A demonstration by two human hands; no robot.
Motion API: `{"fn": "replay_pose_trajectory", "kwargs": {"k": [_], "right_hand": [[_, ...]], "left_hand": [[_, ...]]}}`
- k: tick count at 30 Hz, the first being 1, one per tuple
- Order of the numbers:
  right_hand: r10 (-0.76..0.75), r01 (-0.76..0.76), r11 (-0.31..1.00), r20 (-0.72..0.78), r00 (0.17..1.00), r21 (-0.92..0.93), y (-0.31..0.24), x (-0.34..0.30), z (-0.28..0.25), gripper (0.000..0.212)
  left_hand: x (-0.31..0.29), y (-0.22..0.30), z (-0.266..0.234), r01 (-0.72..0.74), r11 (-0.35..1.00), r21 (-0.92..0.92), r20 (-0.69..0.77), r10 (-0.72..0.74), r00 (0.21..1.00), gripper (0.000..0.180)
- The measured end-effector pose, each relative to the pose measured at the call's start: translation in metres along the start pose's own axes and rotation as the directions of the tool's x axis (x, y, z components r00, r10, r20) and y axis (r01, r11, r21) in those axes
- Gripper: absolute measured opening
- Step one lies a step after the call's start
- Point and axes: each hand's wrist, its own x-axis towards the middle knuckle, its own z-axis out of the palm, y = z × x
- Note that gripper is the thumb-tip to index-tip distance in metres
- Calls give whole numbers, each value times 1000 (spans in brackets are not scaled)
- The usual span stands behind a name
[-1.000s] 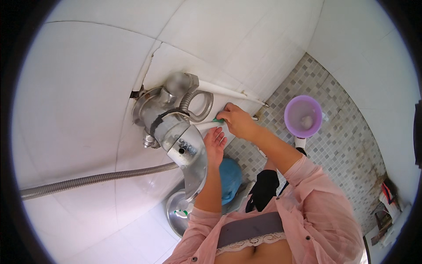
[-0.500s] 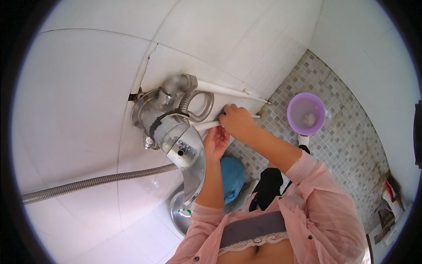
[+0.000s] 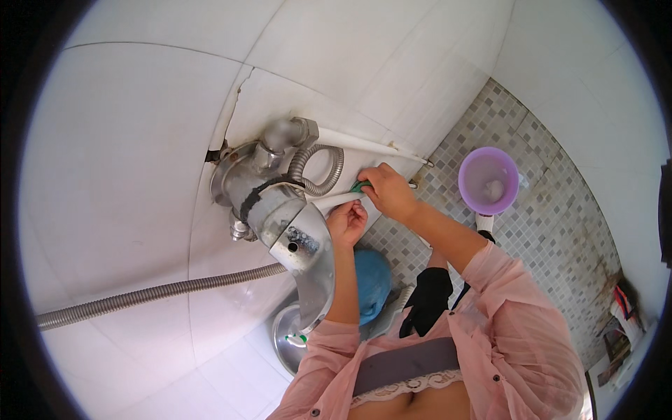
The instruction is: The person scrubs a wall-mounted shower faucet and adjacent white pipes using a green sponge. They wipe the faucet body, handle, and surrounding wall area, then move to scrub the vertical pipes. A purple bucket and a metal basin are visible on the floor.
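Note:
A white pipe (image 3: 334,201) runs low along the tiled wall behind the metal mixer tap (image 3: 297,241). My right hand (image 3: 390,192) pinches a green scouring pad (image 3: 360,187) against the top of this pipe. Only a small part of the pad shows between the fingers. Just below the pipe is my left hand (image 3: 348,222), palm up, its curled fingertips close to the pipe's underside. What the left fingers hold, if anything, is hidden. A coiled metal hose (image 3: 336,171) hangs beside the tap, near both hands.
A second white pipe (image 3: 364,143) runs higher along the wall. On the mosaic floor stands a purple dipper (image 3: 514,185) with cloudy liquid and a pale lump. Below my left arm are a blue rounded object (image 3: 373,283) and a metal basin (image 3: 280,339). A flexible hose (image 3: 161,292) stretches left.
My right hand has shifted slightly right along the pipe, and the green pad now shows under its fingers. My left hand has dropped a little and its fingers have curled more.

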Motion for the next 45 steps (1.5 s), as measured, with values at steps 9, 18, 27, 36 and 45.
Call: {"fn": "replay_pose_trajectory", "kwargs": {"k": [9,18,27,36,45], "right_hand": [[223,-240,961,126,967,141,4,0,-27,19],[45,-22,993,198,979,-115,1,12,-22,21],[-9,17,998,122,993,-63,1,13,-14,25],[-63,60,989,16,998,135,-13,11,-11,23],[128,-122,991,117,985,-57,-1,13,-21,19]], "left_hand": [[-4,-15,-2,-175,980,93,126,163,978,11],[-9,-23,0,-192,979,-69,32,195,980,11],[5,-9,-9,-149,987,57,98,143,985,8],[-9,-28,24,-319,943,98,22,318,948,8],[-8,-21,4,-272,959,82,65,267,961,10]]}}
